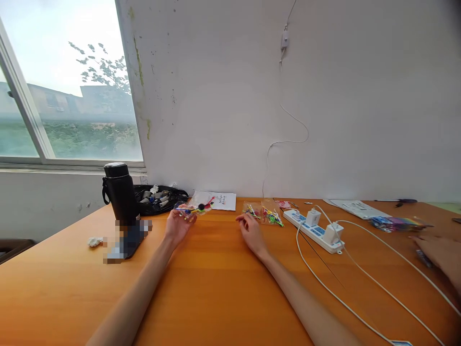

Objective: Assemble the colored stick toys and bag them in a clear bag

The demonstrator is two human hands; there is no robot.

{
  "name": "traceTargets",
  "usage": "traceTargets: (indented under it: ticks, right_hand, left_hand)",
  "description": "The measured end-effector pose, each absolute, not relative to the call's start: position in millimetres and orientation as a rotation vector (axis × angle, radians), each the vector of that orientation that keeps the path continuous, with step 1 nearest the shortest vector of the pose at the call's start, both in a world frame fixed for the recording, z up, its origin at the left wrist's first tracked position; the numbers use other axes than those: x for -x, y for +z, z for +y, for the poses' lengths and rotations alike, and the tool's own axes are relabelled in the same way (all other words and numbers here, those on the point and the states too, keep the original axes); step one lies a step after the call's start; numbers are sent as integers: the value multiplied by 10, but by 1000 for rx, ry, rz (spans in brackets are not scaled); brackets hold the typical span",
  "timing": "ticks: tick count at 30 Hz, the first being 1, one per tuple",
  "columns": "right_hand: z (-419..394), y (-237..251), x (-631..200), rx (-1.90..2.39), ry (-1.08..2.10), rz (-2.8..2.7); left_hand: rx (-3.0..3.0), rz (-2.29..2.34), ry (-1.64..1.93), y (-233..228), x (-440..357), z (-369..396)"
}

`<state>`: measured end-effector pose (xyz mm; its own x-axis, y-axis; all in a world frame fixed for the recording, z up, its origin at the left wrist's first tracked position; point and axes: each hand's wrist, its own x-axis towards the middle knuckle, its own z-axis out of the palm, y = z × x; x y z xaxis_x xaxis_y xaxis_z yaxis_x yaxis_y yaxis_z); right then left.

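My left hand (179,226) is closed on a clear plastic bag (200,207) of small colourful pieces, among them a round black one, and holds it a little above the table. The thumb and fingertips are partly hidden by the bag. My right hand (251,234) is at the table with its fingers loosely bent and apart, and I see nothing in it. Just beyond its fingers lie two more clear bags (272,215) of red, yellow, green and blue pieces. A white printed sheet (226,201) lies behind the held bag.
On the left stand a black thermos (121,194), a phone (126,244), crumpled tissue (95,241) and a black plastic bag (169,204) of rubbish. To the right, a white power strip (317,232) trails cables. Another person's hand (441,252) rests at the right edge near colourful packets (396,224).
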<state>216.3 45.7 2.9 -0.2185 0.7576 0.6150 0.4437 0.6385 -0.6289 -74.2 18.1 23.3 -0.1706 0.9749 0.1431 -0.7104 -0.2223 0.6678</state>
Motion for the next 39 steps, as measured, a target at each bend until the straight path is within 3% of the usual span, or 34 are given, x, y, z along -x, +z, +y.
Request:
traceTargets:
  ticks: [7,17,25,32,39]
  right_hand:
    - [120,312,-1953,793,323,-1694]
    - [167,179,-1945,910,451,-1730]
    - [241,147,-1925,989,309,-1689]
    - [174,296,-1924,802,712,-1572]
    - [222,310,-1952,731,1130,-1350]
  left_hand:
    - [-910,563,1506,270,553,61]
    - [-1453,752,1465,130,450,115]
    - [-1731,771,1303,153,390,21]
    - [-1489,758,1409,126,342,32]
    - [-1250,581,1174,152,232,-34]
